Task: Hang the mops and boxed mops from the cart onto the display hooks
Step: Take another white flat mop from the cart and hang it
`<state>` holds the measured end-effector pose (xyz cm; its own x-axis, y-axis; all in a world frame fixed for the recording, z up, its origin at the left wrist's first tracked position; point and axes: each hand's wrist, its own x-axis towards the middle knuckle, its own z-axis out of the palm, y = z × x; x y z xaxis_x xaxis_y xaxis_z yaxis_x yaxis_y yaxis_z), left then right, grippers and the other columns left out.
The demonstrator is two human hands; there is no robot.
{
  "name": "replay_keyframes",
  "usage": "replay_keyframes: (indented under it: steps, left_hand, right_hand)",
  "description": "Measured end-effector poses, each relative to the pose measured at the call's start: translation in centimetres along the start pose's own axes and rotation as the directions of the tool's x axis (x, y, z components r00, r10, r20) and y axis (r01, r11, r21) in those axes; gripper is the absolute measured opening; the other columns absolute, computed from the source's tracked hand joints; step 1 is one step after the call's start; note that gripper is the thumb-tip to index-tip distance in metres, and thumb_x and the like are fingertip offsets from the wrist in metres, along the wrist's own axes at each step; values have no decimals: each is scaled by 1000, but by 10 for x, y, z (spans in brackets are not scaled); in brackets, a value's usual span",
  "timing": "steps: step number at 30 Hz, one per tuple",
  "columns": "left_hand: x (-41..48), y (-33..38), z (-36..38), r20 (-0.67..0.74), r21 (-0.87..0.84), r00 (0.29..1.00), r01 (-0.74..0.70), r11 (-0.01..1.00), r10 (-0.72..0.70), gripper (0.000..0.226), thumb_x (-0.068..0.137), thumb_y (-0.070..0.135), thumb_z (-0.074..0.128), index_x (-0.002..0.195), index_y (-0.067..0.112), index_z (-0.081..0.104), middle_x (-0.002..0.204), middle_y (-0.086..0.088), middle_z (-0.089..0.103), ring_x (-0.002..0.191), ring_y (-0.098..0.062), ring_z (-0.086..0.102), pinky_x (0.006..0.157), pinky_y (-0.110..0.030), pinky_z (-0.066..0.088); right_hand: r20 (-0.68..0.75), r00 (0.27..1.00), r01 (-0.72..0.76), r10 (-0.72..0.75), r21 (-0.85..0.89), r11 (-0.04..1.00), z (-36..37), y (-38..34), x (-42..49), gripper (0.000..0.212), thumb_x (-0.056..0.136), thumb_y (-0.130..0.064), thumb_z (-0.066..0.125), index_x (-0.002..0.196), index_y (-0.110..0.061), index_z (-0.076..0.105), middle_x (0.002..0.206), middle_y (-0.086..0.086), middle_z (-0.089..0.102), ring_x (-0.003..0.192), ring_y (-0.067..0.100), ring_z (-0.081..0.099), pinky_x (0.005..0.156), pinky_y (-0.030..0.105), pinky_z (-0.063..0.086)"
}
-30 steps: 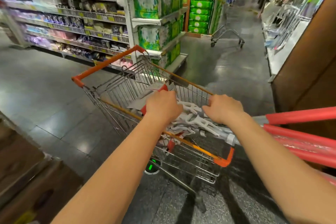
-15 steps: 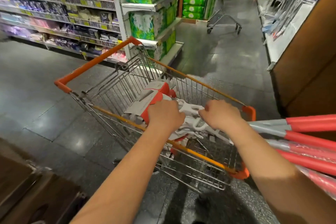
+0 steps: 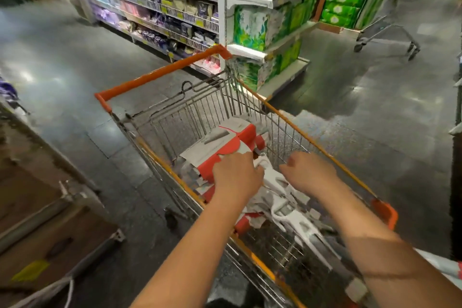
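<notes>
A wire shopping cart (image 3: 252, 107) with an orange handle (image 3: 160, 75) stands in front of me in the head view. Inside it lie red-and-grey boxed mops (image 3: 225, 140) and a pile of white plastic mop heads (image 3: 287, 197). My left hand (image 3: 237, 175) reaches into the basket, fingers curled over a white mop head right at the near end of the top box. To its right, my right hand (image 3: 310, 172) curls its fingers down onto the same white pile. What the fingertips hold is hidden by the hands.
Store shelving (image 3: 175, 7) with small packs runs along the far left. Green tissue packs (image 3: 262, 22) fill an end shelf just beyond the cart. A second cart (image 3: 387, 37) stands far right. Brown cardboard boxes (image 3: 50, 220) sit at my left.
The view swung left and down, so the cart now sits closer and more centred. Both hands stayed on the white mop heads. The red mop handles at the right have nearly left the view.
</notes>
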<state>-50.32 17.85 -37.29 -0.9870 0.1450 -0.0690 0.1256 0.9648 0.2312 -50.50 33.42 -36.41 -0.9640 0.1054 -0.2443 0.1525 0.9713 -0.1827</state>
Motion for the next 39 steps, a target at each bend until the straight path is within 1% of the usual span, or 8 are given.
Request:
replay_keyframes:
  steps: [6, 10, 15, 23, 28, 33, 35, 39]
  left_hand:
    - [15, 5, 47, 28, -82, 995, 98, 992, -96, 33, 95, 45, 45, 100, 15, 58, 95, -7, 64, 89, -30, 62, 61, -33, 41]
    - [26, 11, 67, 78, -130, 983, 177, 976, -168, 39, 95, 47, 43, 114, 16, 57, 104, -7, 65, 98, -32, 61, 68, -35, 44]
    - [33, 23, 91, 147, -215, 957, 277, 937, -250, 47, 97, 48, 41, 130, 15, 43, 112, -9, 63, 104, -33, 59, 69, -36, 39]
    - [37, 29, 135, 215, -443, 872, 488, 752, -439, 54, 96, 50, 45, 134, 13, 35, 100, -7, 66, 92, -32, 63, 64, -36, 44]
    - [45, 29, 150, 343, -704, 813, 554, 444, -471, 39, 96, 43, 49, 120, 12, 45, 97, -7, 66, 86, -28, 64, 75, -44, 54]
    - [48, 34, 156, 513, -848, 742, 514, -126, -432, 21, 100, 27, 49, 109, 9, 45, 85, -15, 59, 55, -20, 57, 53, -32, 49]
    - [50, 37, 157, 548, -835, 718, 499, -232, -429, 24, 100, 28, 48, 112, 7, 45, 87, -17, 61, 57, -19, 57, 55, -33, 51]
    - [49, 43, 154, 560, -818, 724, 406, -409, -402, 29, 100, 18, 48, 121, -2, 52, 109, -24, 67, 76, -24, 67, 61, -30, 59]
  right_hand:
    - [71, 994, 83, -81, -29, 996, 20, 10, 38, 30, 91, -42, 44, 77, -16, 47, 86, 8, 59, 85, 27, 60, 66, 31, 42]
    - [108, 990, 94, -90, -37, 995, 34, 15, 53, 31, 93, -40, 42, 106, -15, 56, 109, 9, 62, 100, 30, 60, 78, 35, 46]
    - [189, 977, 95, -99, 30, 995, 55, 23, 71, 41, 95, -37, 44, 129, -15, 49, 127, 12, 56, 115, 32, 55, 92, 42, 47]
    - [277, 952, 112, -129, 77, 991, 90, 34, 97, 40, 100, -38, 38, 112, -5, 58, 115, 19, 61, 106, 34, 56, 82, 36, 43]
    - [298, 944, 94, -141, 166, 982, 98, 38, 101, 42, 101, -40, 36, 111, -4, 57, 115, 22, 60, 107, 35, 56, 80, 36, 40]
    - [304, 942, 55, -140, 271, 961, 101, 37, 100, 42, 102, -38, 37, 109, -2, 57, 114, 22, 60, 105, 35, 55, 75, 32, 34]
    - [269, 951, 63, -152, 312, 948, 103, 39, 97, 43, 101, -39, 38, 108, -2, 58, 109, 22, 61, 100, 35, 56, 76, 33, 36]
    - [165, 972, 86, -165, 403, 911, 105, 43, 90, 38, 99, -38, 44, 82, -6, 55, 83, 14, 58, 79, 29, 51, 67, 30, 32]
